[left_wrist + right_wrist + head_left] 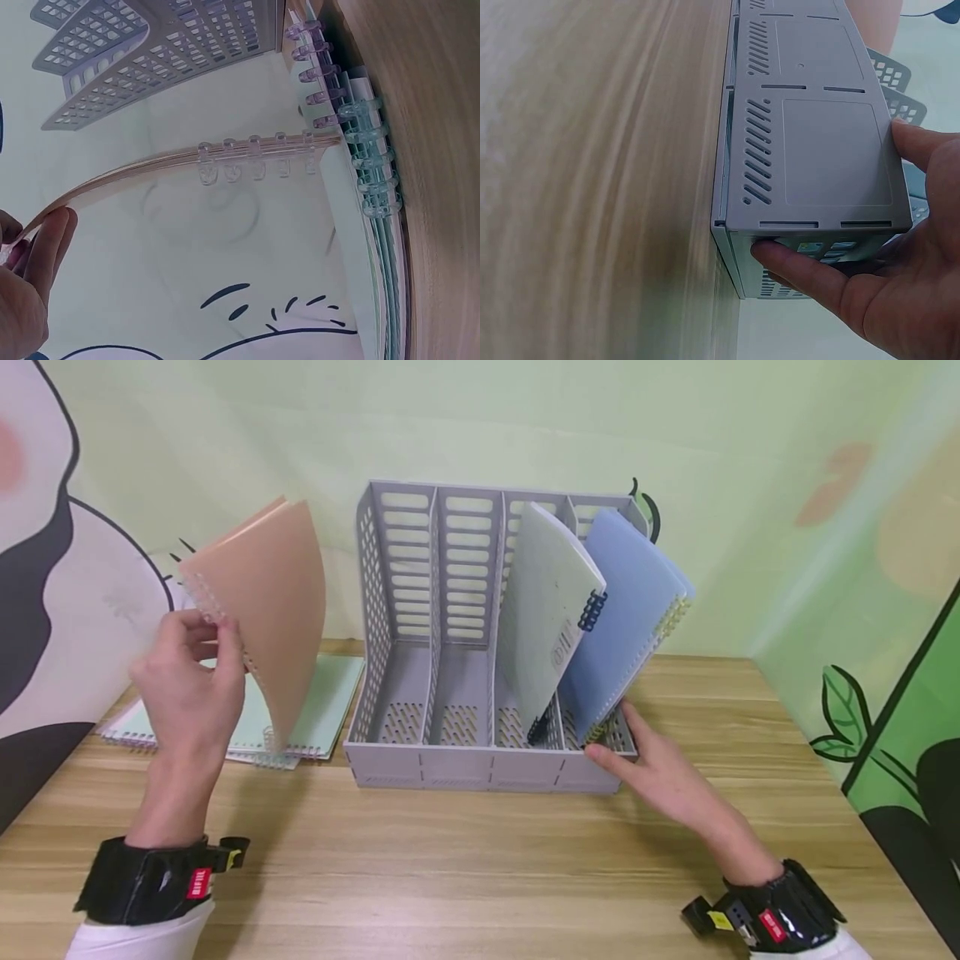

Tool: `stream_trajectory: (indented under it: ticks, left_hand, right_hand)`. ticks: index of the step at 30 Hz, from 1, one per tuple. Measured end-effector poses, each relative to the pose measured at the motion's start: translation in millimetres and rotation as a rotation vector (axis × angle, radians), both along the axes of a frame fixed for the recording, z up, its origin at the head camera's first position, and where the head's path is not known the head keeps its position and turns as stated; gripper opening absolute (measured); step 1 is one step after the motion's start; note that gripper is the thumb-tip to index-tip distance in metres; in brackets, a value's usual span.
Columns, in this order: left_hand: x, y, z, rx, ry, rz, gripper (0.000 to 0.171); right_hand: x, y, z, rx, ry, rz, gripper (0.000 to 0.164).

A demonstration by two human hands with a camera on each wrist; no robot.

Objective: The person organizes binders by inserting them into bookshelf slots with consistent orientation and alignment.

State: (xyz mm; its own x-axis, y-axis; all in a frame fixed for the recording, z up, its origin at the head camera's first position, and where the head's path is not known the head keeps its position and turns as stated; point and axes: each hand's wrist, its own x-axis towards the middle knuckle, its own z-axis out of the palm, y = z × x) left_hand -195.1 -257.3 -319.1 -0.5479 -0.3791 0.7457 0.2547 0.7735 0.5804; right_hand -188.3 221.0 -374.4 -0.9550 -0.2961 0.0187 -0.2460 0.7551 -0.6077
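Observation:
My left hand (191,681) pinches a peach-coloured spiral notebook (281,593) by its ring-bound edge. The notebook stands tilted and slightly bowed, its lower corner over a pile of notebooks with a mint-green one (337,693) on top. In the left wrist view, clear rings (255,157) run along the peach notebook's edge. A grey file organizer (457,767) with tall slotted dividers stands in the middle. My right hand (667,772) grips its front right corner, thumb at the front rim and fingers along the side (817,270). The third slot holds a grey-green notebook (543,610), the rightmost a blue one (626,610).
The organizer's two left slots (461,685) show bare floors. The wooden table (450,868) reaches back to a pale green patterned backdrop (487,427). In the left wrist view, notebooks with purple rings (319,75) and teal rings (371,161) lie stacked.

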Motion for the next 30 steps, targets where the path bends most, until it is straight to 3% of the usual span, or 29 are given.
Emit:
stream_trajectory:
  ticks: [15,30]
  left_hand:
    - [5.2,0.8,5.4,-0.004,-0.066,0.112,0.031]
    - [8.0,-3.5,7.8,0.026,-0.172,0.163,0.034]
  right_hand:
    - [0.9,0.4,-0.7,0.009,-0.010,-0.010,0.094]
    - [-0.5,0.2,-1.4,-0.015,-0.003,-0.001,0.093]
